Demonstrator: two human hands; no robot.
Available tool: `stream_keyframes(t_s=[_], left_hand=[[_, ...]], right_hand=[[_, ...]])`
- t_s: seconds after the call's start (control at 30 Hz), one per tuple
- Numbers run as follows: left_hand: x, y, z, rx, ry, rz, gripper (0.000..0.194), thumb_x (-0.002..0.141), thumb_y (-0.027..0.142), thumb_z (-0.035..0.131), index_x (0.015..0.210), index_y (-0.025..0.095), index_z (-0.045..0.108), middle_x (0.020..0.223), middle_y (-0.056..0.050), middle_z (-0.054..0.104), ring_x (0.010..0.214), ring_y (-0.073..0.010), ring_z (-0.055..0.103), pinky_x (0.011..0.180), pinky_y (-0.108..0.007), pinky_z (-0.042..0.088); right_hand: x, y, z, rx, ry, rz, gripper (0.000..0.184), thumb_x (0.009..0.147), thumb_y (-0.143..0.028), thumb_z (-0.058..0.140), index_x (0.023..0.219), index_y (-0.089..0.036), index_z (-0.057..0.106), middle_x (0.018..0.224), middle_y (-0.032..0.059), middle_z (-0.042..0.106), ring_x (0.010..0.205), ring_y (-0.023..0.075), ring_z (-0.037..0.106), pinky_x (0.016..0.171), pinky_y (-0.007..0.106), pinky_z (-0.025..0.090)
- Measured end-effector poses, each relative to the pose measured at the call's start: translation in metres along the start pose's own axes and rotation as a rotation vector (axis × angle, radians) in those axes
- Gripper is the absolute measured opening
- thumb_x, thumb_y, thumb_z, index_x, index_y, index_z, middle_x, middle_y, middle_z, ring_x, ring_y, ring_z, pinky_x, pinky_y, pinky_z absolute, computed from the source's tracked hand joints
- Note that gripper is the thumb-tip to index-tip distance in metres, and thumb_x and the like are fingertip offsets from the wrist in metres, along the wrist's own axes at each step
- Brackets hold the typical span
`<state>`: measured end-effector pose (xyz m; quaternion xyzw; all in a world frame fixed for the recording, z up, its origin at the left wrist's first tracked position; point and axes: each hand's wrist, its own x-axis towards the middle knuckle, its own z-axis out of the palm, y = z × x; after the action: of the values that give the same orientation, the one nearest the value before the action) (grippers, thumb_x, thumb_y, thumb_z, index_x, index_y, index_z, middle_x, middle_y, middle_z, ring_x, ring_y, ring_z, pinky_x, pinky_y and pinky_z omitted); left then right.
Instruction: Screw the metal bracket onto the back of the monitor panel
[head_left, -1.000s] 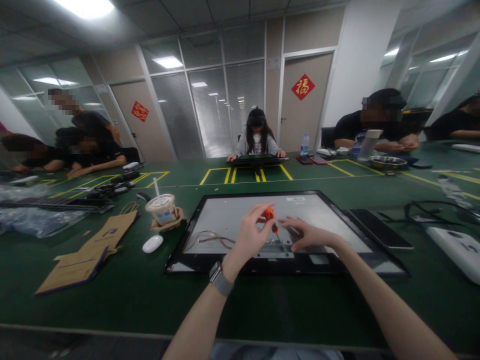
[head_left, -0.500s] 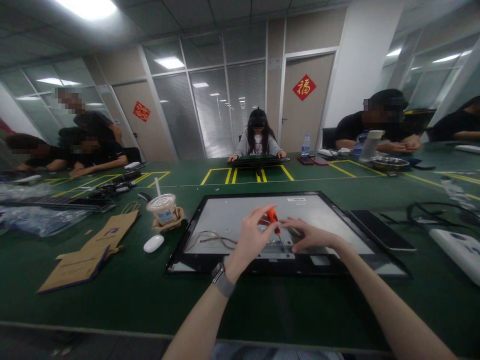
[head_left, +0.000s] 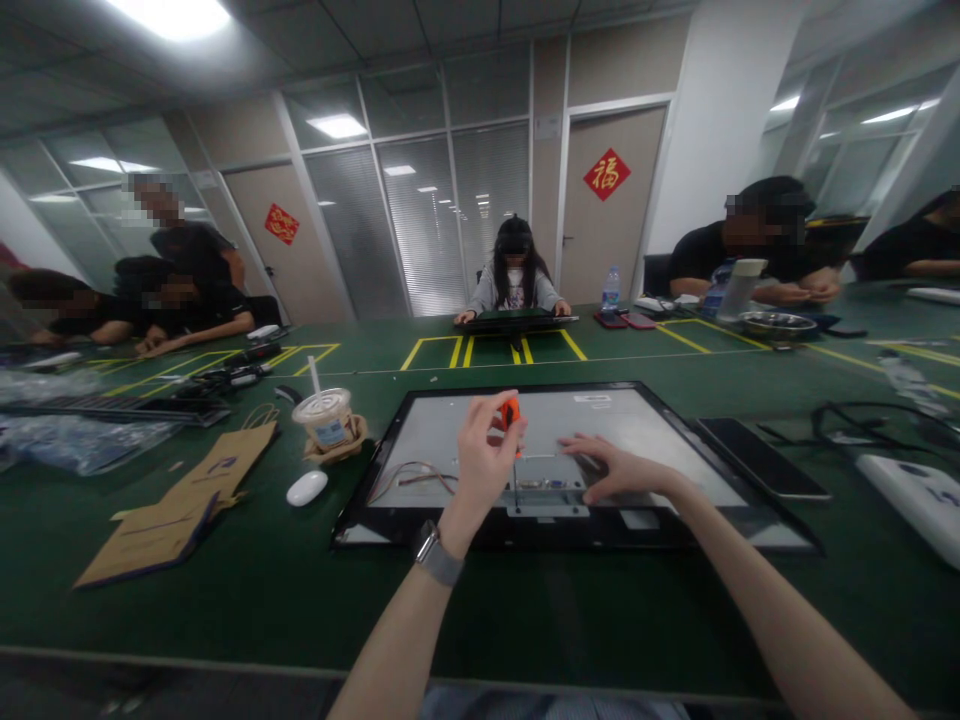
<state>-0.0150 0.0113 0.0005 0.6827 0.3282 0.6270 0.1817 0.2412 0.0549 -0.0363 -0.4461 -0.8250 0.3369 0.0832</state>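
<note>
A flat monitor panel (head_left: 645, 415) with a black frame lies face down on the green table (head_left: 247, 590) in front of me. My left hand (head_left: 480, 465), a watch on its wrist, is closed round an orange-handled screwdriver (head_left: 511, 415) held upright, tip down on a small metal bracket (head_left: 546, 497) near the panel's front edge. My right hand (head_left: 611, 467) lies on the panel just right of the bracket, fingers stretched flat. Thin coloured wires (head_left: 409, 475) run across the panel's left part.
Left of the panel are a white mouse (head_left: 305, 487), a lidded drink cup with straw (head_left: 325, 415) and a brown paper bag (head_left: 176, 495). A black phone (head_left: 761, 455) and a white device (head_left: 911, 495) lie right. Several other people sit around the table.
My left hand has moved the screwdriver a little left and stood it more upright, away from my right hand. My right hand has stayed where it was.
</note>
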Motion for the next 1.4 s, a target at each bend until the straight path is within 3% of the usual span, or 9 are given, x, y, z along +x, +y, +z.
stream_keyframes(t_s=[0.17,0.37,0.57,0.9,1.13,1.3,1.4], left_hand=[[-0.001,-0.002,0.003,0.119,-0.008,0.071,0.024,0.089,0.032,0.066,0.11,0.022,0.062,0.097,-0.001,0.051,0.072,-0.0082,0.059,0.049,-0.012,0.056],[-0.003,-0.011,0.004,0.152,0.021,0.113,0.025,0.09,0.035,0.065,0.112,0.023,0.06,0.097,-0.001,0.049,0.073,-0.0081,0.059,0.049,-0.012,0.057],[-0.005,-0.013,0.008,0.179,0.021,0.153,0.026,0.091,0.037,0.064,0.112,0.022,0.06,0.095,-0.001,0.05,0.073,-0.0088,0.06,0.048,-0.012,0.055],[-0.005,-0.012,0.005,0.197,-0.003,0.199,0.024,0.091,0.036,0.064,0.109,0.021,0.058,0.094,-0.001,0.049,0.073,-0.0097,0.058,0.05,-0.014,0.054],[-0.007,0.0,0.01,-0.092,-0.034,0.08,0.02,0.102,0.031,0.042,0.107,0.018,0.056,0.109,-0.009,0.06,0.087,-0.0142,0.068,0.073,-0.028,0.058],[-0.006,0.004,0.012,0.031,0.038,0.089,0.013,0.091,0.032,0.064,0.094,0.019,0.068,0.082,-0.001,0.055,0.075,-0.013,0.059,0.073,-0.027,0.052],[-0.004,0.007,0.009,0.116,0.074,0.097,0.016,0.089,0.035,0.068,0.092,0.02,0.072,0.08,-0.001,0.052,0.075,-0.0139,0.057,0.075,-0.029,0.051]], right_hand=[[-0.001,-0.002,0.0,0.011,-0.003,0.028,0.095,0.063,-0.068,0.075,0.146,-0.031,0.047,0.163,0.004,0.028,0.152,0.036,0.001,0.122,0.056,0.004],[0.001,0.001,0.001,-0.017,0.009,0.01,0.095,0.062,-0.069,0.074,0.145,-0.031,0.048,0.162,0.0044,0.03,0.152,0.0354,0.003,0.122,0.054,-0.001],[0.002,0.004,0.001,-0.009,0.01,0.001,0.095,0.062,-0.069,0.076,0.145,-0.029,0.049,0.162,0.0051,0.03,0.152,0.0352,0.004,0.122,0.053,0.004],[0.0,0.002,0.001,-0.011,0.009,0.006,0.095,0.064,-0.068,0.075,0.146,-0.028,0.048,0.162,0.006,0.029,0.152,0.0345,0.004,0.122,0.052,0.003],[0.001,0.002,0.001,-0.006,0.004,0.006,0.093,0.063,-0.068,0.074,0.145,-0.033,0.048,0.162,0.0037,0.029,0.152,0.0348,0.005,0.122,0.054,0.002],[0.001,0.004,0.001,-0.013,0.005,-0.005,0.093,0.063,-0.068,0.074,0.145,-0.032,0.048,0.162,0.0041,0.03,0.152,0.035,0.004,0.122,0.053,0.001],[0.001,0.003,0.002,-0.015,0.007,0.002,0.095,0.063,-0.068,0.074,0.146,-0.031,0.048,0.162,0.005,0.03,0.152,0.0348,0.004,0.122,0.054,0.005]])
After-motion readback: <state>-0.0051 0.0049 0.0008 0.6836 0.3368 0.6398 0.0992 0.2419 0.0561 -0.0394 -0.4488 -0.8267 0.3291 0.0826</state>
